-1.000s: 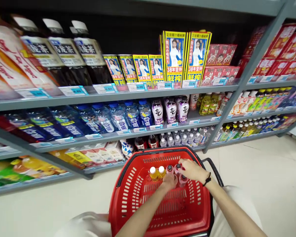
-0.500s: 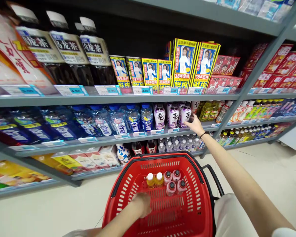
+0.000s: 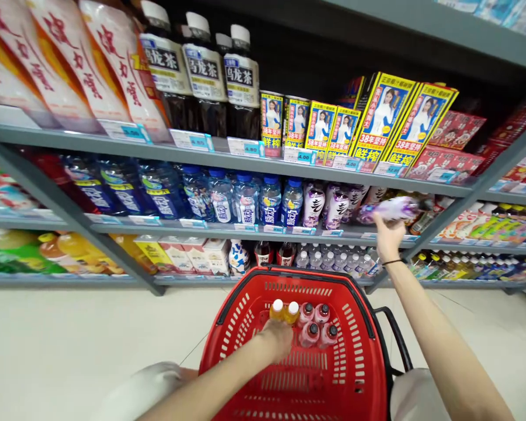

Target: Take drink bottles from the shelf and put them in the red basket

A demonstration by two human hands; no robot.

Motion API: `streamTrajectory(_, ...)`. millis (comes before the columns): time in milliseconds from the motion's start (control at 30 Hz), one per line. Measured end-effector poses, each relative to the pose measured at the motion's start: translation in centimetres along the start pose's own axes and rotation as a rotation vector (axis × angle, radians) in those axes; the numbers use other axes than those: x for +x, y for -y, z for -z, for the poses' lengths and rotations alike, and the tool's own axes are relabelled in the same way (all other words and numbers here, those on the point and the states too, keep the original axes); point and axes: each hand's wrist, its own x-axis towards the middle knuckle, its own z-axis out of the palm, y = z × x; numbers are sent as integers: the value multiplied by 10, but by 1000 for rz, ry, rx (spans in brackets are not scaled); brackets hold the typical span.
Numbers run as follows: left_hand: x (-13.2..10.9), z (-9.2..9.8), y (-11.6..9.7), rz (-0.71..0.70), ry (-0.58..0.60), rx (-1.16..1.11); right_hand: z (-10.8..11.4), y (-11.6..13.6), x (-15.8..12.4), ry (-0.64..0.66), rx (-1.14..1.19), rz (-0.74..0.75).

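My right hand is closed around a white and purple bottle, tilted almost onto its side in front of the middle shelf and blurred by motion. Several matching bottles stand on that shelf to its left. Low over the red shopping basket is my left hand, just in front of two yellow bottles with white caps. Its fingers are mostly hidden behind the back of the hand, so I cannot see whether they touch a bottle. Beside it in the basket stand several pink bottles with dark caps.
Blue-capped drink bottles line the middle shelf, with oolong tea bottles and yellow drink cartons above. Small bottles fill the bottom shelf behind the basket. A black basket handle sticks out at the right.
My right hand has pulled one purple and white bottle from its row and tipped it, moving right. My left hand has moved forward to the yellow bottles. The view has shifted left.
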Motion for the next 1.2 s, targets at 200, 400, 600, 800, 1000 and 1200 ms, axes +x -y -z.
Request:
streamTrajectory(200,-16,30,-3,-96,-56,-50,43,59,-57,150,292,-190)
streamTrajectory(400,-20,40,-13,-161,-178,-213,67,65,-149,431,392,-638)
streamTrajectory(600,-39,45,-28,-253,-263,-908,54,51,-237,953,407,-1029)
streamTrajectory(800,-27,36,-38,-219,-458,-1473,50,51,-264,1114,462,-1177)
streamTrajectory(1000,-35,50,-24,-95,-696,-1359,45,43,-267,958,579,-1290)
streamTrajectory(1200,-44,47,-16,-232,-637,-1354,50,32,-277,988,694,-1314)
